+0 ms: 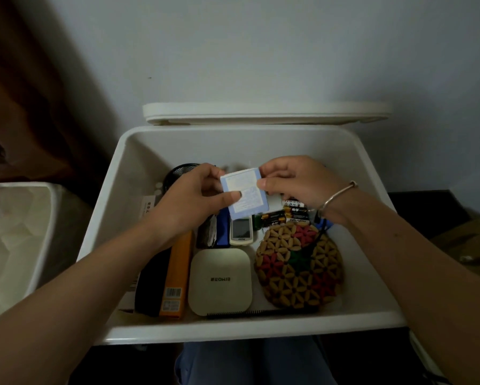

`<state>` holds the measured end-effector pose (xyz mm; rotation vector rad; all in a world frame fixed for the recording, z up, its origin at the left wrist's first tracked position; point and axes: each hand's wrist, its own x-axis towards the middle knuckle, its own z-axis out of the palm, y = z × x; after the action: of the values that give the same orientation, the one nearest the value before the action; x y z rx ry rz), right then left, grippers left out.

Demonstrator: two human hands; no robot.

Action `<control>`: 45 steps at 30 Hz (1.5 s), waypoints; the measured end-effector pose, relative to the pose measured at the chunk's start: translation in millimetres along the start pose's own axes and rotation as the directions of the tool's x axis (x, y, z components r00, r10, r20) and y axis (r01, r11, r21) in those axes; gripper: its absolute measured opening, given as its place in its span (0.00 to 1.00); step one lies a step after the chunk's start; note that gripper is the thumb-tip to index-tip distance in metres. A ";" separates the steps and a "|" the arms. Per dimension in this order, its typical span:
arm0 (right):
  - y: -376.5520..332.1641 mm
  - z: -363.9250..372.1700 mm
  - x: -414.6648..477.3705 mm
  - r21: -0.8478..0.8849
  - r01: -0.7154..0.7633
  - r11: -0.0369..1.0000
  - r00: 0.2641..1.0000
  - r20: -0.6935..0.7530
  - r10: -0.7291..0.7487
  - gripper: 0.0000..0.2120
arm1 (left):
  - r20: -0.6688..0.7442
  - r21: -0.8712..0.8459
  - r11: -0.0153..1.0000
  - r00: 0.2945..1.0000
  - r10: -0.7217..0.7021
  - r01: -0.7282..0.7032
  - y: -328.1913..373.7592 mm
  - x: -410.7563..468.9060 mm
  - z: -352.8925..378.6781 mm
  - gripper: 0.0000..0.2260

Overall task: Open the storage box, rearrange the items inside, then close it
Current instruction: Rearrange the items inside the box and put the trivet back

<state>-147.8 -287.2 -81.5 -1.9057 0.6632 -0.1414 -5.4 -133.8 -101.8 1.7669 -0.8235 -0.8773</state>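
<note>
Filling lower half of white storage box (114, 173): orange carton (177, 276) at lower left, cream square case (220, 282) at centre, beaded round mat (299, 266) at right, batteries (277, 216) and small remote (241, 232) behind. Lid (266, 112) stood raised at frame top. Blue-edged card (245, 194) was pinched above contents, at frame centre, between left hand (194, 198) and right hand (297, 182), fingers closed on its edges. Items beneath were partly hidden.

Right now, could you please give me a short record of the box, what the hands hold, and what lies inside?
box: white storage box, open
lid: white lid, off, behind the box
left hand: grips the pale blue packet
right hand: pinches the same packet
inside, right: beaded trivet, batteries
inside, middle: cream square case
inside, left: orange carton
</note>
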 end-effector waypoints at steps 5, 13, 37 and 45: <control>14.3 -16.6 8.2 0.058 -0.073 0.996 0.961 -0.263 0.086 0.05 | -0.024 0.423 0.906 1.000 -0.010 0.020 -9.4 -0.7 -0.9 0.11; 38.1 4.2 29.4 -0.301 -0.249 0.921 0.892 -0.443 0.096 0.08 | 0.326 0.782 0.601 0.930 -0.171 -0.163 -25.1 -13.0 15.5 0.28; 62.4 11.5 60.8 -0.280 -0.555 0.783 0.822 -0.328 0.466 0.14 | 0.339 0.839 0.519 0.902 -0.267 -0.162 -26.6 -11.2 14.0 0.30; 25.3 -9.9 53.5 -0.173 -0.509 0.843 0.858 -0.179 0.482 0.08 | 0.239 0.889 0.444 0.942 -0.235 -0.115 -30.6 -10.3 10.6 0.23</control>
<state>-116.4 -329.5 -110.2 -1.8708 1.2871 0.1478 -15.2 -120.5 -131.5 2.6260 -1.7014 -0.8428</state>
